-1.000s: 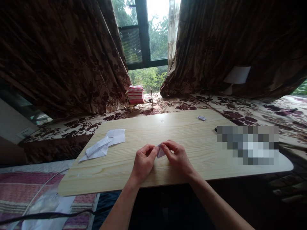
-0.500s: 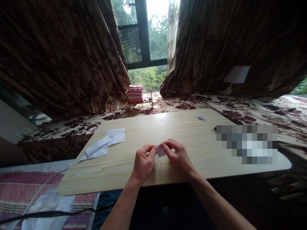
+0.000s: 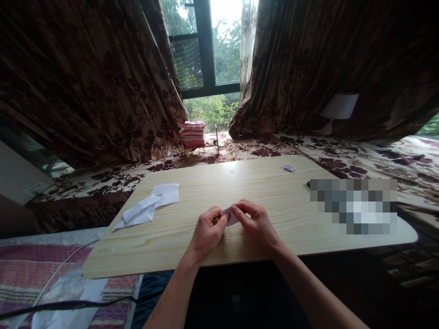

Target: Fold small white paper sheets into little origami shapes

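A small folded piece of paper point(image 3: 232, 220) is pinched between my two hands, just above the near middle of the wooden table point(image 3: 206, 183). My left hand point(image 3: 209, 229) grips its left edge, thumb lying over the paper. On the other side, my right hand point(image 3: 255, 224) holds the top right part between thumb and fingers. The fingers cover much of the paper, so its full shape is hidden. To the left on the table lie several white paper pieces point(image 3: 144, 211), overlapping one another. A small folded paper point(image 3: 288, 168) rests near the far right edge.
A blurred-out patch point(image 3: 356, 208) covers something at the table's right. Behind the table, a small rack point(image 3: 217, 139) holds folded striped cloths point(image 3: 194, 134) on the flowered ledge. A white lamp point(image 3: 340, 107) stands at the right. A dark cable point(image 3: 68, 307) crosses the lower left.
My left thumb has moved right and over the paper, whose upper left edge now looks bent. Half a second ago more of the paper's face showed. My right hand has barely moved.
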A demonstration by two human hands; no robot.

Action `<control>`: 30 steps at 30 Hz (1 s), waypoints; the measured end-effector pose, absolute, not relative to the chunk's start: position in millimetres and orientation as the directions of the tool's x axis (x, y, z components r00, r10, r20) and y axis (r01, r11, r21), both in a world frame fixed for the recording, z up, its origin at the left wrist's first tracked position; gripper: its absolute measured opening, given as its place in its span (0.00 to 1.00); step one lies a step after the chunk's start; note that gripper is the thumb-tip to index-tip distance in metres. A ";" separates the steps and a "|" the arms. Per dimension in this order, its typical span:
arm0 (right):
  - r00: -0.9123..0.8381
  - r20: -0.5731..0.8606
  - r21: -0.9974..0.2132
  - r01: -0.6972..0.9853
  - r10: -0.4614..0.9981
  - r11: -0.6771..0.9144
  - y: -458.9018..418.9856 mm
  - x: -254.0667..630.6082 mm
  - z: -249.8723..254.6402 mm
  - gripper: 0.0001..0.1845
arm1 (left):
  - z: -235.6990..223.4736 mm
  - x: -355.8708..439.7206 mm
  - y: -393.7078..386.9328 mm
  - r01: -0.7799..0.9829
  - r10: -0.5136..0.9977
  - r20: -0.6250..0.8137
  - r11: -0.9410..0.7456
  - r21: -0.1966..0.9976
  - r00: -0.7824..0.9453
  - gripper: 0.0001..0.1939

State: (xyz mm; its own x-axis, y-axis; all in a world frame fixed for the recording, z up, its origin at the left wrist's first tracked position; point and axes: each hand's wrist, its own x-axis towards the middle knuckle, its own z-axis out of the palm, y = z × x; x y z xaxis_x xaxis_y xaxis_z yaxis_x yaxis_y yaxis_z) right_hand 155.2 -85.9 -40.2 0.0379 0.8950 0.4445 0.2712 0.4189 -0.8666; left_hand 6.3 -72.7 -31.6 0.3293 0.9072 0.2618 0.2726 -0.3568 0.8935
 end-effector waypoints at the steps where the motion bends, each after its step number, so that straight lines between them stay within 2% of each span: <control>1: 0.018 0.448 -0.863 0.267 0.894 0.428 -86.1 155.5 -40.1 0.10 | -31.5 6.0 -73.0 0.277 0.903 0.246 -0.352 0.894 0.353 0.11; 9: -0.051 0.434 -0.864 0.257 0.899 0.432 -89.5 152.2 -35.7 0.10 | -27.6 -2.8 -70.5 0.260 0.841 0.177 -0.348 0.901 0.512 0.10; 11: 0.037 0.414 -0.892 0.219 0.910 0.396 -88.3 151.6 -35.5 0.11 | -28.2 -3.8 -70.2 0.216 0.858 0.199 -0.331 0.918 0.473 0.09; 14: 0.140 0.350 -0.928 0.184 0.926 0.323 -85.6 151.9 -36.1 0.14 | -30.7 -3.5 -71.5 0.130 0.928 0.198 -0.249 0.960 0.317 0.11; 19: 0.036 0.304 -0.935 0.201 0.952 0.291 -84.9 151.4 -37.8 0.13 | -32.5 -2.4 -73.5 0.072 0.950 0.159 -0.185 0.980 0.270 0.12; 25: -0.002 0.361 -0.899 0.264 0.933 0.348 -85.7 150.4 -39.2 0.12 | -33.8 -0.4 -71.3 0.022 0.967 0.181 -0.188 0.982 0.181 0.09; 30: 0.069 0.379 -0.905 0.236 0.923 0.354 -84.0 150.8 -39.7 0.11 | -34.4 5.8 -66.3 -0.032 0.978 0.114 -0.110 0.993 0.172 0.08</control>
State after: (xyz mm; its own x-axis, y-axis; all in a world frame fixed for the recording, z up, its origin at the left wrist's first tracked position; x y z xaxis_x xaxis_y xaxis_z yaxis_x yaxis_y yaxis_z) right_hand 150.8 -84.0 -39.7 0.0685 0.9228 0.3792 0.2356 0.3544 -0.9049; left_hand 5.8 -66.3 -34.4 0.1718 0.9785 0.1144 -0.0323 -0.1104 0.9934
